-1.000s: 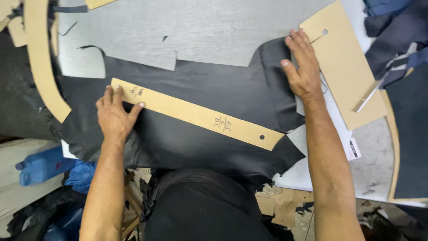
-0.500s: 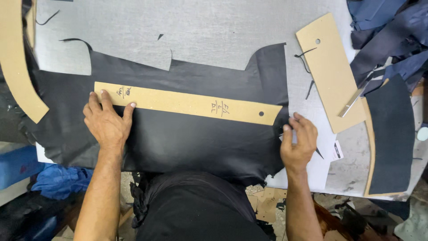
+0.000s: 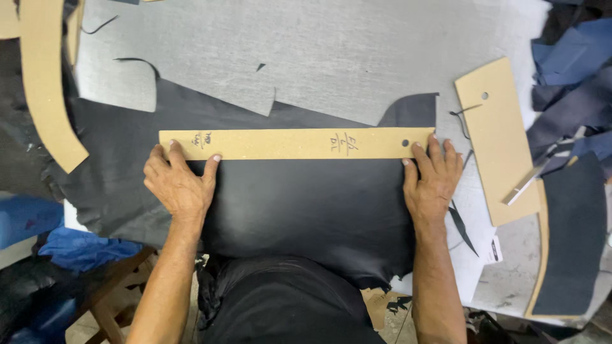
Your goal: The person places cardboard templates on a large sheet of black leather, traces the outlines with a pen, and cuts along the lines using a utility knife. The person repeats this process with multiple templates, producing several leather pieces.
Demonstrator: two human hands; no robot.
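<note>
— Two hands, one long strip. How far along does it look?

— Early, I think. The long tan cardboard pattern strip (image 3: 296, 143) lies flat across the big black leather sheet (image 3: 299, 210), and I see no cut along it yet.

— And the hands?

— The left hand (image 3: 180, 185) is spread flat, fingertips pressing the strip's left end. The right hand (image 3: 433, 181) is flat too — fingers on the right end, by the small hole. Neither grips anything; both arms reach straight out.
</note>
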